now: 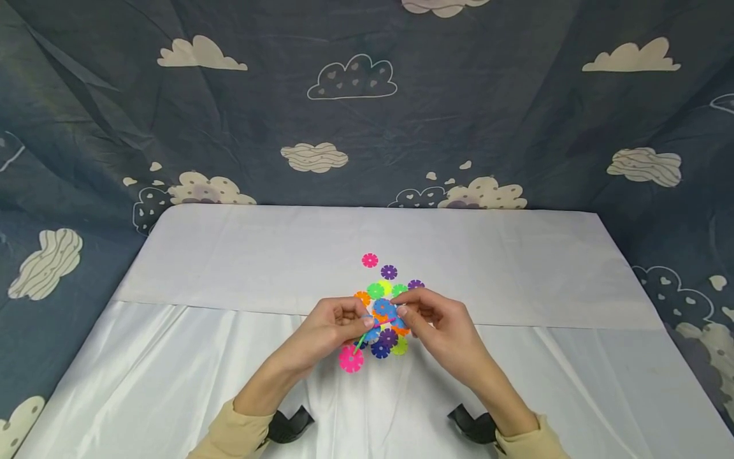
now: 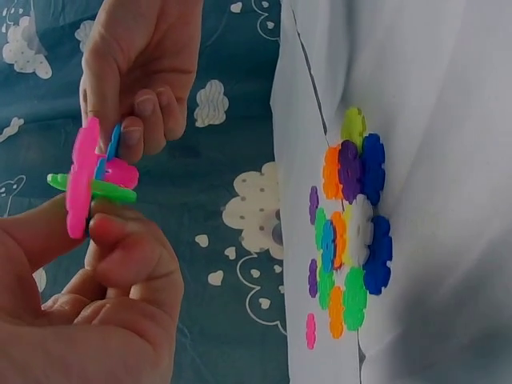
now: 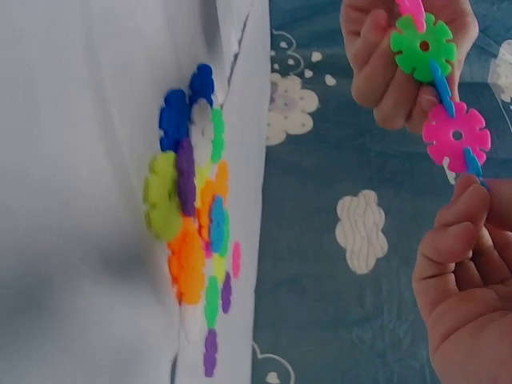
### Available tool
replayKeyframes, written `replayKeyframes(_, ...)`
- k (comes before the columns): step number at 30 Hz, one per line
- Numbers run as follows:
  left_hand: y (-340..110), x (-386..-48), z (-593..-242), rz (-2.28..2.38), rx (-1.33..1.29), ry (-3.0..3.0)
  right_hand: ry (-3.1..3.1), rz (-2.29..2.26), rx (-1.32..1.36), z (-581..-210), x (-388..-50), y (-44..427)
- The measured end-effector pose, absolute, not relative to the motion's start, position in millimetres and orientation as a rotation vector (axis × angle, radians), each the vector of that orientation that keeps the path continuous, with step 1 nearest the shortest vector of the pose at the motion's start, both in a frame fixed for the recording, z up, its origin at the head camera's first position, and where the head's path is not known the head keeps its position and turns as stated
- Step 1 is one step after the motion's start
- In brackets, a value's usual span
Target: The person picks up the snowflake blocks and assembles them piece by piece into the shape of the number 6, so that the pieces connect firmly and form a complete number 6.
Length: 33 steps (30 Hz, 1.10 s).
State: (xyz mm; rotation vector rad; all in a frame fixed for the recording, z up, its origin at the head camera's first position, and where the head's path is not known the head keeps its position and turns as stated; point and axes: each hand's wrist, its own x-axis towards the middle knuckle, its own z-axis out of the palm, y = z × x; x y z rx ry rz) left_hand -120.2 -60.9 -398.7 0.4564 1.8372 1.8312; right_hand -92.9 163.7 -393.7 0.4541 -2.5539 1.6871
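Notched plastic discs are joined in a chain held between both hands above the table. In the right wrist view, the chain shows a pink piece [image 3: 412, 11], a green disc [image 3: 409, 54], a blue disc seen edge-on [image 3: 442, 86], a pink disc [image 3: 471, 146] and another blue disc [image 3: 474, 166]. My right hand [image 3: 472, 288] [image 1: 450, 325] pinches that last blue disc between thumb and finger. At the other end, my left hand [image 2: 104, 296] [image 1: 327, 328] pinches the green disc [image 2: 114, 191], next to a large pink disc [image 2: 80, 180].
Below the hands, loose discs in several colours, such as a purple one [image 1: 388, 272] and a pink one [image 1: 369, 260], lie on the white-covered table [image 1: 229, 255]. A dark cloud-patterned cloth [image 1: 367, 127] hangs behind the table. Black straps [image 1: 291, 426] show near both sleeves.
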Motion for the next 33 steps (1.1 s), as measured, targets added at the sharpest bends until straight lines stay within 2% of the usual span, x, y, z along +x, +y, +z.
replayKeyframes(13, -60.3, -115.9, -400.4, 1.816, 0.443, 1.898, -2.469, 1.713, 0.442, -401.9, -89.3, 153.9)
replayKeyframes(24, -60.6, -117.8, -403.0, 1.832, 0.450, 1.885, -2.354, 1.613, 0.570, -408.7, -92.0, 150.0)
replayKeyframes(33, -59.1, -121.6, -404.1, 1.847, 0.357, 1.818, -2.396, 1.739, 0.418, -404.5, -91.7, 152.0)
